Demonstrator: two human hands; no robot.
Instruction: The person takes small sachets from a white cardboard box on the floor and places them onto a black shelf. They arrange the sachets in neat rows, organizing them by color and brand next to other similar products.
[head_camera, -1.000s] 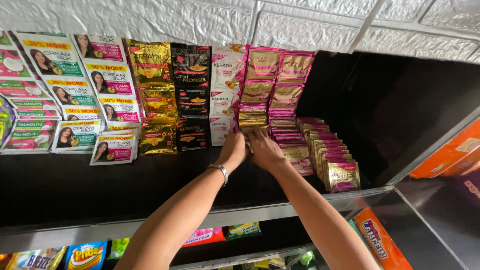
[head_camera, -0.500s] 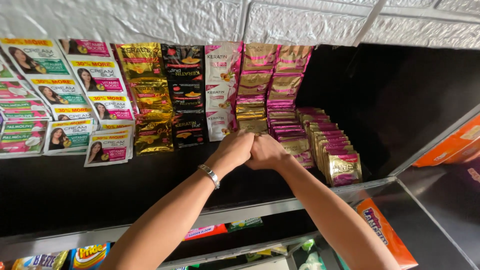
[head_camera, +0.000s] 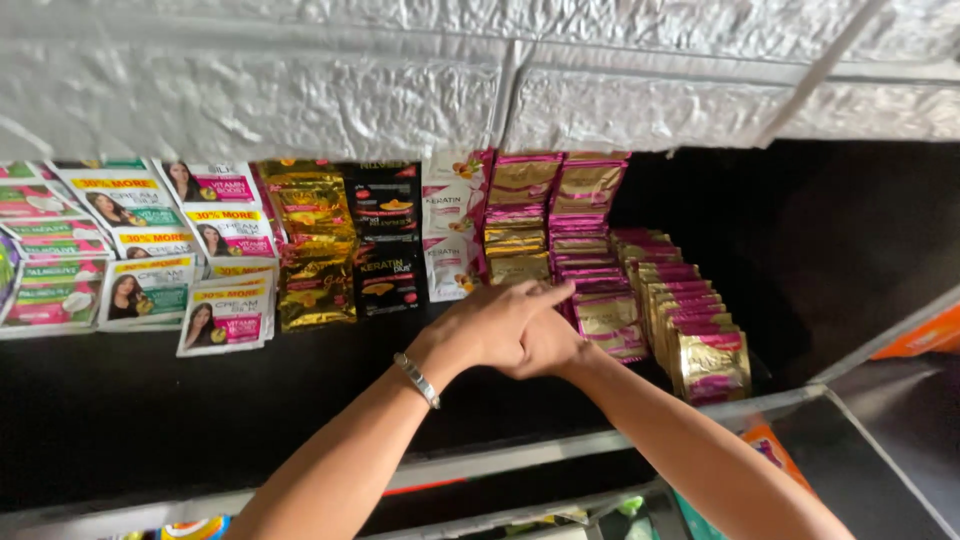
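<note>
Both hands met over a dark shelf (head_camera: 150, 400) stocked with rows of sachets. The left hand (head_camera: 490, 325), a metal bracelet (head_camera: 416, 379) on its wrist, lay palm down across the right hand (head_camera: 550, 345), fingers extended toward the gold-and-magenta sachets (head_camera: 515, 230) directly beyond the fingertips. The right hand was largely covered by the left; whether it pinched a sachet could not be told. The left hand's fingers were stretched out and rested together, gripping nothing visible. Just to the right of the hands stood a second column of the same sachets (head_camera: 580, 215), then an overlapping row of magenta sachets (head_camera: 700, 340) that ran toward the shelf's metal edge (head_camera: 600, 445). To the left of the hands stood white-and-pink sachets (head_camera: 452, 235), black sachets (head_camera: 388, 245) and gold sachets (head_camera: 312, 255), and farther left, white sachets with pink and green panels (head_camera: 150, 260). A white embossed wall (head_camera: 300, 90) rose beyond the rows.
</note>
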